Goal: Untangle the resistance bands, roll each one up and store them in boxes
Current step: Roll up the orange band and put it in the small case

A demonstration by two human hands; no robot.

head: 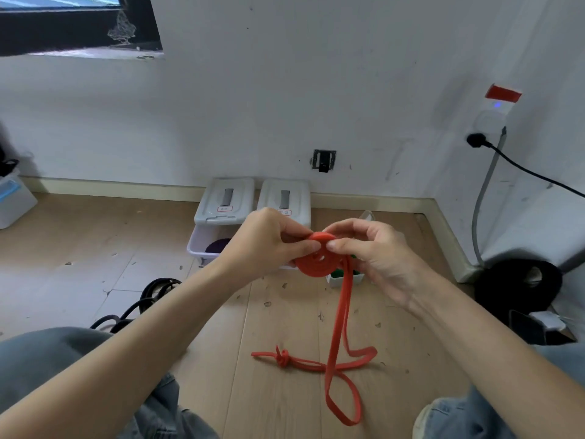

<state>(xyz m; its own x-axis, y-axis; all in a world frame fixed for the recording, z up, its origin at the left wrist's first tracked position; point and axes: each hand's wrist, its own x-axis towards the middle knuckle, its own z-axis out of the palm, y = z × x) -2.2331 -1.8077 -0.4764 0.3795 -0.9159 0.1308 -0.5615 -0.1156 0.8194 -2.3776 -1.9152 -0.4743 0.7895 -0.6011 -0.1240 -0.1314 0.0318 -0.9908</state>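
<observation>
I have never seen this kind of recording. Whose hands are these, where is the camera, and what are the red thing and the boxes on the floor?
There is no machine here. A person wears a camera on the head, so the single picture looks forward and down at that person's own two bare hands.

The left hand and the right hand together hold a red resistance band. Its upper part is already rolled into a flat coil between the fingers. The rest hangs down and lies in loops on the wooden floor, and it has a knot near its far end.

By the wall stand white storage boxes. One open box holds something purple, another something green. Black bands lie on the floor at the left.
</observation>
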